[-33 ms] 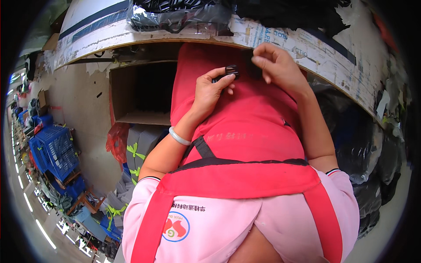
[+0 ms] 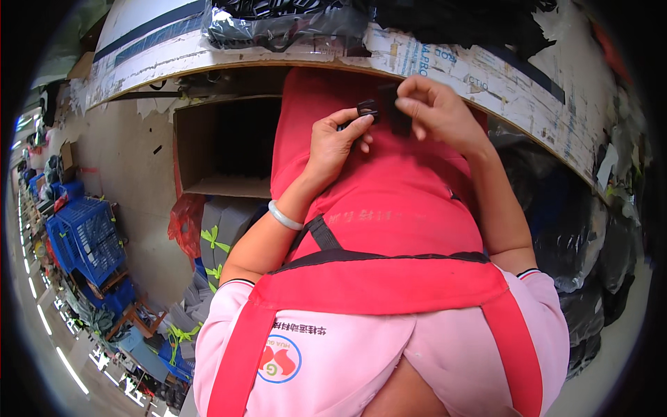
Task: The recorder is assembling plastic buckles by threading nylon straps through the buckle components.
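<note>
Hands at 12 o'clock: left hand (image 2: 338,142) pinching small black buckle (image 2: 367,108); right hand (image 2: 434,111) fingers pinching black strap (image 2: 397,115), probably webbing; red apron (image 2: 389,208) beneath.

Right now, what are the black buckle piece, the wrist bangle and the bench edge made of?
Black buckle piece, pinched in the left hand: looks like moulded plastic, slightly glossy.
Wrist bangle: smooth, pale, translucent sheen, maybe jade or glass.
Bench edge: seems covered in taped cardboard or paper, torn and peeling.

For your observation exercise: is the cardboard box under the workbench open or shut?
Open: the cardboard box faces sideways, its dark interior visible, no flap covering it.
</note>
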Action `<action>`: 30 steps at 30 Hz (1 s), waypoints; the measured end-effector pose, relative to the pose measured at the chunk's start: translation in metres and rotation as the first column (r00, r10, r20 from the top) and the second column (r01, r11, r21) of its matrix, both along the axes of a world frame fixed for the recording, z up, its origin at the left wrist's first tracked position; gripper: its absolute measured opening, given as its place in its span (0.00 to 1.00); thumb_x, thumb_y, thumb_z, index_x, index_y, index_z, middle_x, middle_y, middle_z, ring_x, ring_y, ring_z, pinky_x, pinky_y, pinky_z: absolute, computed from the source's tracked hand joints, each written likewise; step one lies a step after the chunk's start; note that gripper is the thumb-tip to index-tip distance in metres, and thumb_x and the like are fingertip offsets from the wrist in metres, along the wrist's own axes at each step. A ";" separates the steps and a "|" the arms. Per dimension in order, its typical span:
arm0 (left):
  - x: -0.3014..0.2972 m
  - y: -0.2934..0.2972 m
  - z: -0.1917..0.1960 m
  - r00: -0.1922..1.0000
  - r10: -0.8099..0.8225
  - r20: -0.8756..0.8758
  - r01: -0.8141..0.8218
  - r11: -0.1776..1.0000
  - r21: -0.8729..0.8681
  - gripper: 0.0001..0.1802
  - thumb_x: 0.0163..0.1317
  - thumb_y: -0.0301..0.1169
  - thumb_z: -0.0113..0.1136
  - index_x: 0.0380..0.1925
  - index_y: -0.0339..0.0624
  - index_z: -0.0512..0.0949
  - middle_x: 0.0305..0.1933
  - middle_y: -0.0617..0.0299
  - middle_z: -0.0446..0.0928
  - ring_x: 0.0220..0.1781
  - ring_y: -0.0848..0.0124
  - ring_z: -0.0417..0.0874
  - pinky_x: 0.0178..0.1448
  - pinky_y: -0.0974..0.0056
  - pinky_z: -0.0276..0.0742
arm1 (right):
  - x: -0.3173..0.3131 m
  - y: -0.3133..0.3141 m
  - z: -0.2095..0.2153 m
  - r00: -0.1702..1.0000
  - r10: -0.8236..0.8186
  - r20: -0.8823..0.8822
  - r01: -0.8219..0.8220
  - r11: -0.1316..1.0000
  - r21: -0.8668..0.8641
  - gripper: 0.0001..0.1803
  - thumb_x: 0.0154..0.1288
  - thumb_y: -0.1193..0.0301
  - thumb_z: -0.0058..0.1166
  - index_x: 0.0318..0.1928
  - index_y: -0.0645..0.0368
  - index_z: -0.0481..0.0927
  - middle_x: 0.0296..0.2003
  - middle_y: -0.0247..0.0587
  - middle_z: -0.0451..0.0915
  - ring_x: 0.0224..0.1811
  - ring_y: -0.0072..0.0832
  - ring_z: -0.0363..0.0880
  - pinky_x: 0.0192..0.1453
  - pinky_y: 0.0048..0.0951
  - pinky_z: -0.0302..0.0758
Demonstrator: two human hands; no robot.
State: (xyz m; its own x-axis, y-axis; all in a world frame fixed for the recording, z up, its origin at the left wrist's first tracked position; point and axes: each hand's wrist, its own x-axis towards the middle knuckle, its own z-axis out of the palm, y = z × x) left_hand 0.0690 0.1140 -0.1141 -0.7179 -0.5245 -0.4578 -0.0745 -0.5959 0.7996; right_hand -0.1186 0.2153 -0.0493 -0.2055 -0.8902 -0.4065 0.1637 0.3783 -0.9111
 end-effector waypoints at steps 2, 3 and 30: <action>0.001 -0.001 0.002 0.997 -0.081 0.012 0.081 0.997 0.006 0.10 0.66 0.27 0.58 0.43 0.32 0.79 0.30 0.61 0.80 0.25 0.76 0.78 0.31 0.74 0.75 | 0.011 0.003 -0.005 0.995 0.071 0.070 -0.075 0.996 0.051 0.05 0.69 0.72 0.52 0.40 0.60 0.72 0.24 0.31 0.76 0.20 0.13 0.73 0.20 0.15 0.68; 0.000 0.001 0.003 0.998 -0.067 -0.015 0.067 0.997 -0.047 0.10 0.67 0.28 0.57 0.43 0.32 0.79 0.28 0.62 0.79 0.24 0.77 0.78 0.29 0.74 0.74 | 0.017 0.004 -0.008 0.994 0.061 0.089 -0.067 0.996 0.064 0.05 0.69 0.73 0.51 0.40 0.61 0.72 0.24 0.31 0.77 0.20 0.14 0.74 0.20 0.16 0.70; 0.000 -0.002 0.009 0.999 0.017 -0.041 -0.045 0.433 -0.900 0.09 0.56 0.21 0.62 0.38 0.38 0.81 0.24 0.57 0.74 0.22 0.67 0.75 0.27 0.66 0.70 | 0.026 0.010 -0.041 0.657 -0.185 0.730 0.135 0.983 0.128 0.06 0.70 0.68 0.54 0.41 0.58 0.76 0.30 0.27 0.77 0.20 0.05 0.66 0.18 0.07 0.59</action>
State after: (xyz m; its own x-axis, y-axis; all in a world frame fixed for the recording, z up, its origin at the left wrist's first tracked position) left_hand 0.0687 0.1117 -0.1049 -0.6950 -0.6518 0.3035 -0.0457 0.4613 0.8861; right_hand -0.0931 0.2252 -0.0904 0.0458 -0.8427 -0.5364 0.8343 0.3276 -0.4435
